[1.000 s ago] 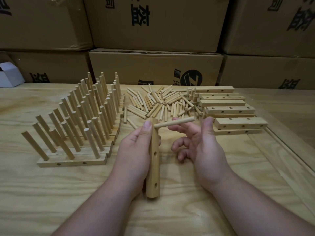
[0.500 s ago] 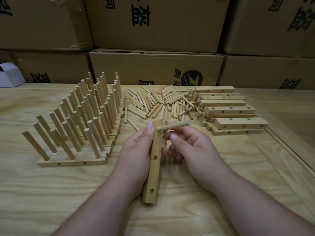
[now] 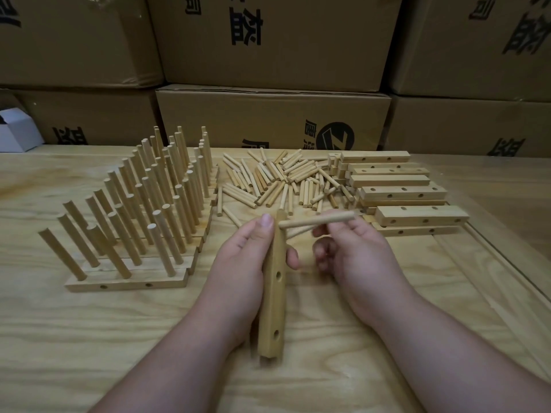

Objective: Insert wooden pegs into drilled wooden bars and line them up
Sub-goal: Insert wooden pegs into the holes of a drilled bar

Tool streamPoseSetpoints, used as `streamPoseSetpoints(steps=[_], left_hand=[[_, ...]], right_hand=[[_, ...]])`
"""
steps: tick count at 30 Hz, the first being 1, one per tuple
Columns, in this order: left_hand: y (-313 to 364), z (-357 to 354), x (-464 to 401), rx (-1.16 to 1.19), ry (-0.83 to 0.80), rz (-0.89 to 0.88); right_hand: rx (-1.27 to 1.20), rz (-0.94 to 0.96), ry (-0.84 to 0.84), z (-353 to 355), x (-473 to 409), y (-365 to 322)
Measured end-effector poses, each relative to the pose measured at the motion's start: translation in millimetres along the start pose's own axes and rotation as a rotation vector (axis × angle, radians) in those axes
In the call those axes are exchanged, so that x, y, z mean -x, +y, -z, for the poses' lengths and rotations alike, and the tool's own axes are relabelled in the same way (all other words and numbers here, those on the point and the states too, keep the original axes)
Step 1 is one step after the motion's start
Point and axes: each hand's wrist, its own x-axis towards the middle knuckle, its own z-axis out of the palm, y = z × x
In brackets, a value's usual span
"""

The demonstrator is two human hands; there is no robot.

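Boxes (image 3: 272, 120) behind wooden table (image 3: 89, 338); hands grip bar (image 3: 272, 293), peg (image 3: 317, 219).

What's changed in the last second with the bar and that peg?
The right hand closed its fingers round the peg, whose tip is at the bar's top end. A second peg now shows beneath it. The left hand holds the bar as before; finished rows unmoved.

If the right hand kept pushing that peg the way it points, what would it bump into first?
Most likely the bar held upright by the left hand: the peg in the right hand points left with its tip at the bar's upper end, though depth is unclear.
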Motion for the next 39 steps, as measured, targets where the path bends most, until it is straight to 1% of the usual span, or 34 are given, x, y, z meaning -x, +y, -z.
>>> streamPoseSetpoints(steps=[2,3,5,7,10,19,22,32,36,39], left_hand=[[-4,2,-3,-0.019,0.105,-0.002],[-5,2,-5,0.024,0.156,-0.004],[-5,3,-9,0.176,0.239,0.011],[-5,4,-12,0.290,0.278,0.040],[-8,5,-13,0.310,0.291,0.037],[-13,5,-16,0.158,0.356,0.008],[-14,7,-18,0.145,0.366,0.011],[-12,5,-17,0.141,0.378,0.012],[-9,4,-15,0.132,0.367,0.002],[-11,4,-16,0.114,0.377,0.009]], right_hand=[[-0.168,-0.028,0.121,2,-4,-2],[-0.211,-0.029,0.156,3,-5,-3],[-0.212,-0.008,0.161,5,-3,-3],[-0.152,0.039,0.123,3,1,-3],[-0.102,0.096,0.054,0,8,-6],[-0.013,0.178,-0.061,-2,13,-5],[0.028,0.203,-0.090,-4,14,-4],[0.054,0.240,-0.152,-1,15,-6],[0.027,0.226,-0.222,-1,17,-7],[0.022,0.200,-0.219,0,16,-7]])
